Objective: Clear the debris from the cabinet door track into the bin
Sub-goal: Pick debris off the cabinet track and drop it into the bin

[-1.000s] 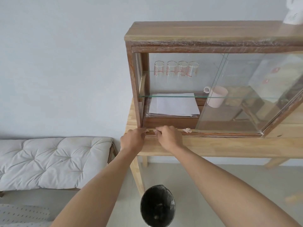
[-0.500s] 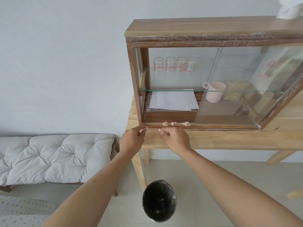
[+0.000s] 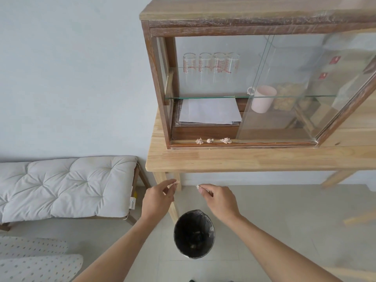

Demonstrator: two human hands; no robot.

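Left hand (image 3: 156,200) and right hand (image 3: 221,200) each pinch what looks like a scrap above bin (image 3: 194,234) at lower centre to drop; three scraps (image 3: 209,141) on track

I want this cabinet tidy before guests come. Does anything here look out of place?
Yes. Three small crumpled pinkish scraps lie in the wooden cabinet's bottom door track, just left of the slid-open glass door; they do not belong there. The left hand and right hand each pinch a similar scrap above the black bin.
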